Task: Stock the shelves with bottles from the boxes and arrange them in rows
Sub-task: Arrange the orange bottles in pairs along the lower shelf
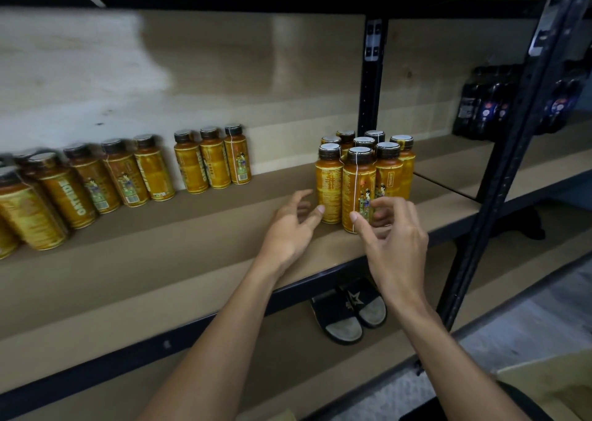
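Observation:
Several yellow bottles with dark caps stand in a tight cluster (363,170) on the brown shelf board (192,260), toward its right end. My left hand (293,225) reaches in from the left with fingers spread, its thumb tip touching the cluster's front left bottle (328,183). My right hand (390,228) hovers at the front bottle (357,190), fingers loosely curved around it, thumb near its base; neither hand grips a bottle. More of the same bottles stand in a row (128,174) along the back left of the shelf.
A black upright post (371,74) stands behind the cluster, a slanted black post (499,180) at right. Dark bottles (483,103) stand on the neighbouring shelf, far right. Black slippers (349,311) lie on the lower board. A cardboard box corner (551,379) shows at bottom right.

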